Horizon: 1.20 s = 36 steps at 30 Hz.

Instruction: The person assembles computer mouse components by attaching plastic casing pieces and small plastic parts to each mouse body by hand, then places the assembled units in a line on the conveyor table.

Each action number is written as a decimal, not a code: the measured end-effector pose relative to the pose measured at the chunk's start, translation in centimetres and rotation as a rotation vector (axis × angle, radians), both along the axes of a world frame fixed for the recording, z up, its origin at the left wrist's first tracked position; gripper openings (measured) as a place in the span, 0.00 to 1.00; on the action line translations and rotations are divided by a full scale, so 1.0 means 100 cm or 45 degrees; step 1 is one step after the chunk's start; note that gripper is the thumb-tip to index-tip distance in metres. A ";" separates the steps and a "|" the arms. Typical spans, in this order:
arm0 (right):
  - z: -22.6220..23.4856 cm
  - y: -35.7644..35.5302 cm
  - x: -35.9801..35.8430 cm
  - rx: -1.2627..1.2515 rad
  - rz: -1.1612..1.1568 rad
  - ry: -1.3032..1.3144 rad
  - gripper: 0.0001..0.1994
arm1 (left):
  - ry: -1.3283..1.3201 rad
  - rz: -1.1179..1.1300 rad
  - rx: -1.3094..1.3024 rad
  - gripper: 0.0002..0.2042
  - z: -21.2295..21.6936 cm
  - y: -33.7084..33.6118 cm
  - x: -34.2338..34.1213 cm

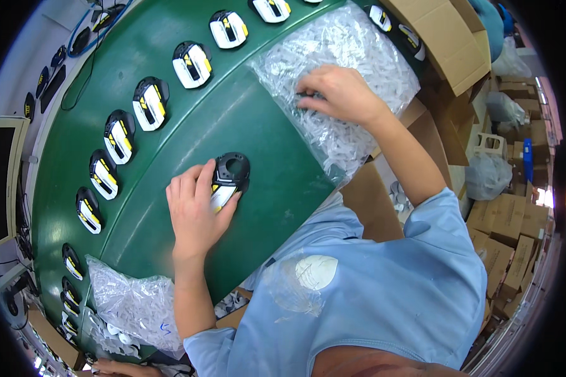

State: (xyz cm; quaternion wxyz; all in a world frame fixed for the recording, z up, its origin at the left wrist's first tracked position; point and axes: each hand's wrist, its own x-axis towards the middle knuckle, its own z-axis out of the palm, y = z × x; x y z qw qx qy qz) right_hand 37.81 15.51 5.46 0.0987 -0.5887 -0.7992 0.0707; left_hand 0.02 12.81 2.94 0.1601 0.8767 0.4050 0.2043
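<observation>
Across the middle of the scene runs a green conveyor belt [188,157], curving from near left to far right, with a row of black, white and yellow mouse-shaped shells [149,103] spaced along its far side. On its right end lies a large clear bag of small white parts [358,44], and a second such bag [132,301] sits at the near left edge. Cardboard boxes [446,38] stand far right. The step in hand looks like fitting a small part to one shell: the left hand [195,210] lies loosely curled over a black and yellow shell [227,179], thumb and fingers round its near end, steadying it flat on the belt. The right hand [339,94] presses into the large bag, fingertips pinched on something I cannot make out. Next, judging by this, a part must be carried left to the held shell, well apart from that hand.
</observation>
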 end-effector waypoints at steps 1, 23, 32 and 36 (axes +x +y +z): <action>-0.008 0.005 0.001 -0.062 -0.005 0.070 0.10 | 0.012 0.011 0.016 0.36 -0.001 -0.001 0.001; -0.024 -0.038 -0.130 0.154 0.378 0.632 0.12 | -0.105 0.229 0.115 0.36 -0.017 -0.027 0.019; 0.007 -0.075 -0.121 -0.058 0.617 0.044 0.34 | 0.073 0.162 0.216 0.31 -0.010 -0.021 0.021; 0.015 -0.059 -0.126 -0.014 0.806 0.075 0.37 | 0.057 0.173 0.253 0.29 -0.014 -0.018 0.017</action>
